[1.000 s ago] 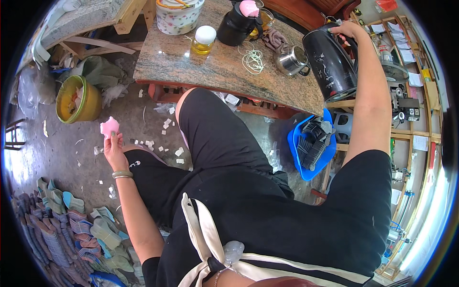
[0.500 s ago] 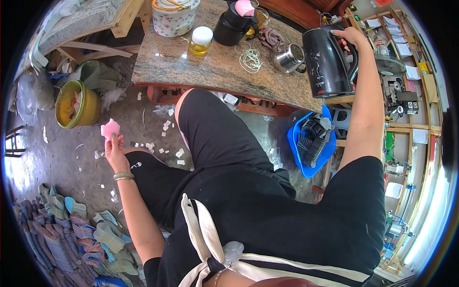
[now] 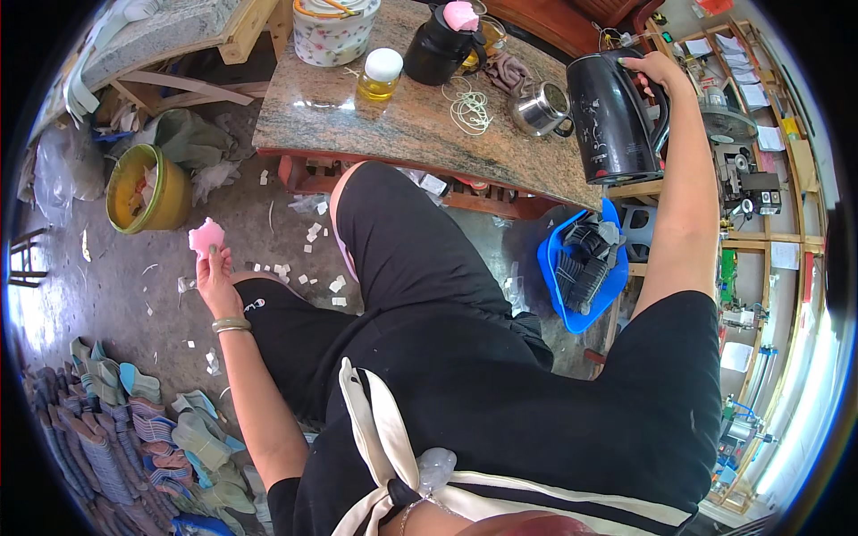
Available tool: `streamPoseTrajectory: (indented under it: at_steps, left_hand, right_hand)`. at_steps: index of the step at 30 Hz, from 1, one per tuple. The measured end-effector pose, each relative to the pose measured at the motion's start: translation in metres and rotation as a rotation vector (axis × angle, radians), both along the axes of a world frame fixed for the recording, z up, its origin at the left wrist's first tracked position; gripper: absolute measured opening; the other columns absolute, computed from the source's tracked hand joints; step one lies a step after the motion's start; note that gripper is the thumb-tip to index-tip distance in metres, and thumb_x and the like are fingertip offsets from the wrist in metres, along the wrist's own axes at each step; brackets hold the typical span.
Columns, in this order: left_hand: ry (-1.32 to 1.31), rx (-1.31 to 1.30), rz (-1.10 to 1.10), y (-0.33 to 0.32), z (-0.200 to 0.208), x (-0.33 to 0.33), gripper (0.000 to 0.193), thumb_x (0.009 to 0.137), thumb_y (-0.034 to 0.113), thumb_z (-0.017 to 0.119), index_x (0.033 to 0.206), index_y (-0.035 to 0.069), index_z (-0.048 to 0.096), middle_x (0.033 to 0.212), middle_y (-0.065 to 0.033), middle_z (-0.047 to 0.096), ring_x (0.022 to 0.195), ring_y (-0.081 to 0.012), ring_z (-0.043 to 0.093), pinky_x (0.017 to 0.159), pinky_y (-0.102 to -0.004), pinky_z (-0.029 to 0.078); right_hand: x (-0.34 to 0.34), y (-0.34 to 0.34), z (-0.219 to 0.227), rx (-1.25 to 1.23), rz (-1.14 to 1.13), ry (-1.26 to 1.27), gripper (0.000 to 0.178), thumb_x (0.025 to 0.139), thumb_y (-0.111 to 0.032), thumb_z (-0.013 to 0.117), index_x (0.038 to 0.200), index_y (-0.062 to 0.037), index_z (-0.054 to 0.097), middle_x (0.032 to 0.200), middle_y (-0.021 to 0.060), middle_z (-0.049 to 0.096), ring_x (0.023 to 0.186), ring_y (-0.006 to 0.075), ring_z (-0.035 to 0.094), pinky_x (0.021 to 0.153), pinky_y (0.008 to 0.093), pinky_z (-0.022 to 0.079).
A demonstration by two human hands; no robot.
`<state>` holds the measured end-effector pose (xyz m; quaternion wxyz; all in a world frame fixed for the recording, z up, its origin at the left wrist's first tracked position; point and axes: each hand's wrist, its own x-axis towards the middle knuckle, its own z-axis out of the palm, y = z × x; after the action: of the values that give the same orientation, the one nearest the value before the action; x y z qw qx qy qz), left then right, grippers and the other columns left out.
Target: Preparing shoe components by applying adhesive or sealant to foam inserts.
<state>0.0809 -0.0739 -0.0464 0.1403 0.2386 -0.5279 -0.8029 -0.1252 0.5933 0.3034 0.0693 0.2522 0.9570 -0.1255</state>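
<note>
Left hand (image 3: 214,284) pinches pink piece (image 3: 206,237); right hand (image 3: 658,71) grips black kettle (image 3: 612,121); steel vessel (image 3: 536,111) just beside it; blue basket (image 3: 583,319) near

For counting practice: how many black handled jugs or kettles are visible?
2: a shiny black kettle in the right hand, and a black handled jug on the speckled brown table. Others may be hidden.

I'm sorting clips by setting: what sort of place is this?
Probably a workshop, perhaps one handling socks: heaps of what look like bundled socks lie at lower left, white scraps litter the floor, and a wooden rack with equipment stands at right.
</note>
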Motion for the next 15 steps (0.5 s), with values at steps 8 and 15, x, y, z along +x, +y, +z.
streamPoseTrajectory:
  at_steps: [8,15]
  left_hand:
    - [-0.014,0.002,0.008,0.001,0.000,-0.001,0.019,0.088,0.017,0.061,0.099,0.001,0.058,0.088,-0.0051,0.062,0.076,-0.0091,0.058,0.069,-0.0203,0.046]
    - [-0.016,-0.001,0.011,0.002,0.002,-0.001,0.019,0.087,0.017,0.061,0.098,0.001,0.058,0.088,-0.0052,0.062,0.075,-0.0091,0.058,0.069,-0.0205,0.046]
  right_hand:
    - [-0.007,0.001,-0.001,0.009,0.029,-0.015,0.044,0.079,-0.031,0.068,0.050,-0.0017,0.051,0.045,0.0048,0.047,0.036,0.0138,0.044,0.035,0.0281,0.038]
    - [-0.026,-0.005,-0.002,0.086,0.054,-0.196,0.034,0.079,-0.028,0.067,0.061,-0.0029,0.054,0.049,0.0024,0.046,0.039,0.0123,0.042,0.036,0.0263,0.036]
